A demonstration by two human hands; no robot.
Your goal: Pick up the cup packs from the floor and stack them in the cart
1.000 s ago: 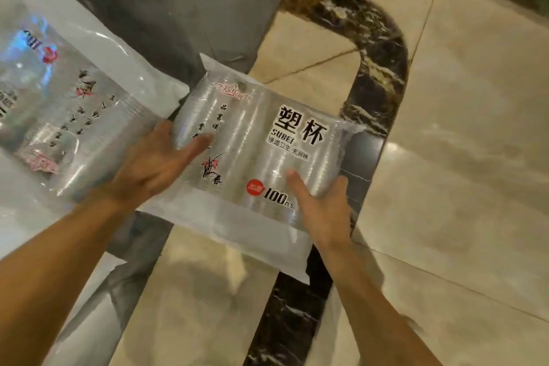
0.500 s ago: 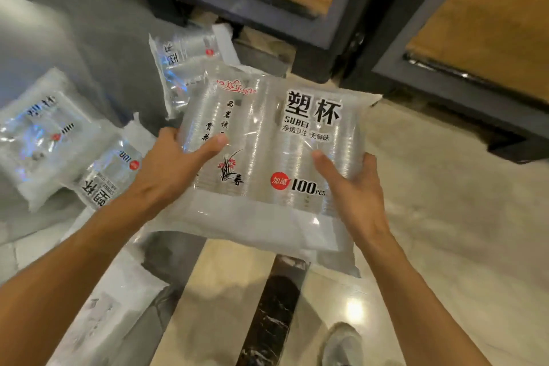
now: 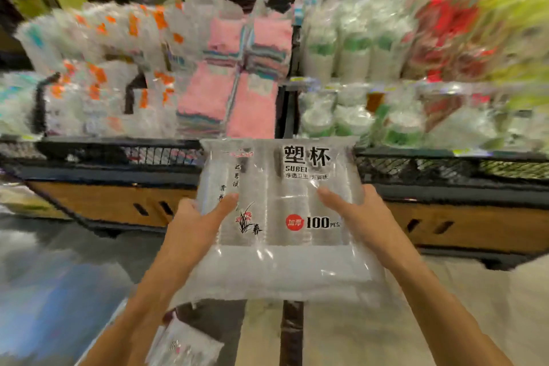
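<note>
Another cup pack (image 3: 184, 345) lies on the floor, lower left. The left hand (image 3: 197, 227) grips the left edge of a clear, crinkly cup pack (image 3: 279, 217), thumb on top; the right hand (image 3: 361, 218) grips its right edge. The pack is held in open air before black mesh baskets (image 3: 445, 166) on wood-fronted shelves (image 3: 104, 202) with blurred pink towels (image 3: 237, 77)

Bright indoor light, heavy motion blur (worst at edges), blocky smearing
</note>
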